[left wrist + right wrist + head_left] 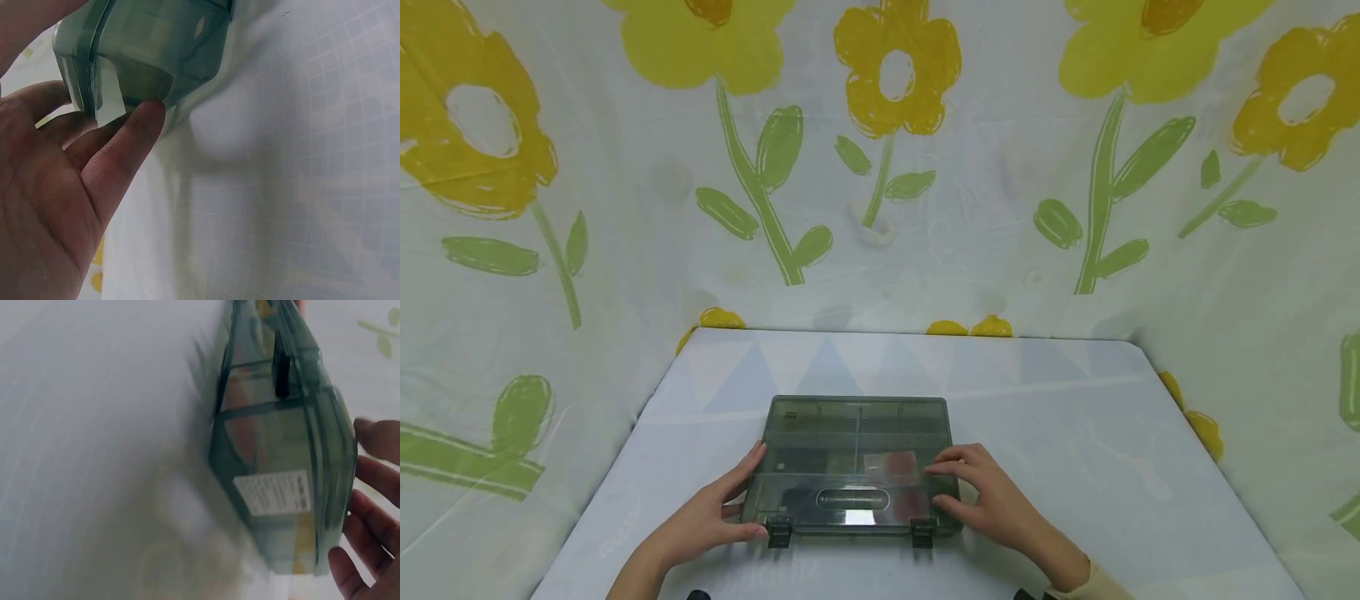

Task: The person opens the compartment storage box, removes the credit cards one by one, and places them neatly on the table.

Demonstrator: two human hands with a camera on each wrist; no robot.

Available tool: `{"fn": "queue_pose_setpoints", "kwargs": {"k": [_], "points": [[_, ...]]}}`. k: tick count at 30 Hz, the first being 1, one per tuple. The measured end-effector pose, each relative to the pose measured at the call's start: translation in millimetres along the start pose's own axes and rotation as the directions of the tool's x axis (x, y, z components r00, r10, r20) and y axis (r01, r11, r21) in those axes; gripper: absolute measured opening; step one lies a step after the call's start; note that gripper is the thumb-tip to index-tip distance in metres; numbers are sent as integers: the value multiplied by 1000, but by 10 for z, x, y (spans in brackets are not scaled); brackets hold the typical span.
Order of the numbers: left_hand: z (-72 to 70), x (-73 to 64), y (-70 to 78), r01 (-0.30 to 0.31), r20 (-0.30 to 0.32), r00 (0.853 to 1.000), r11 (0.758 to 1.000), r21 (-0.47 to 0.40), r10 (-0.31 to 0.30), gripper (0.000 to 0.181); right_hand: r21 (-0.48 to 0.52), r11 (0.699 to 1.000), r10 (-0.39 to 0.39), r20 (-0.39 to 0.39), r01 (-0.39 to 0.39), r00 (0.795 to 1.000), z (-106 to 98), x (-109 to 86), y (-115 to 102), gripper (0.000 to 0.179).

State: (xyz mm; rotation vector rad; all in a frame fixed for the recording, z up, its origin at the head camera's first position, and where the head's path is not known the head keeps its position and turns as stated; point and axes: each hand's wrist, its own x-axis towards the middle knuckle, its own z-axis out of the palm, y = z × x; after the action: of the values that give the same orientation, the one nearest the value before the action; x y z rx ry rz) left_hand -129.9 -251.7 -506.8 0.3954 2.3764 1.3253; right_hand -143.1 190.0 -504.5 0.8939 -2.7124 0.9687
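A translucent dark green compartment box (820,454) with its lid down lies between my two hands. Its front edge bears two black latches (780,532), and a red and white item (891,463) shows through the lid. At the left side my left hand (711,508) touches the box with fairly straight fingers, its thumb near the left latch. My right hand (992,496) rests its fingertips on the lid's right edge, the fingers loosely bent. From the right wrist view I see a white label (275,492) on the box's end wall.
The box is over a white table (1060,417) with a faint pale blue pattern. Behind it and at both sides hangs a white cloth (970,217) printed with yellow flowers and green leaves. Small dark objects (698,595) peek in at the bottom edge.
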Motion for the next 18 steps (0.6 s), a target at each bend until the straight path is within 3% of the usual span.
{"fn": "queue_pose_setpoints", "kwargs": {"k": [5,18], "points": [[-7,0,7,-6,6,1000,1000,0,6,111,-34,999,-17,-4,17,1000,-25,-53,68,46],[0,-1,7,-2,-1,1000,1000,17,2,111,-16,998,-52,88,53,995,-56,-197,183,77]]}}
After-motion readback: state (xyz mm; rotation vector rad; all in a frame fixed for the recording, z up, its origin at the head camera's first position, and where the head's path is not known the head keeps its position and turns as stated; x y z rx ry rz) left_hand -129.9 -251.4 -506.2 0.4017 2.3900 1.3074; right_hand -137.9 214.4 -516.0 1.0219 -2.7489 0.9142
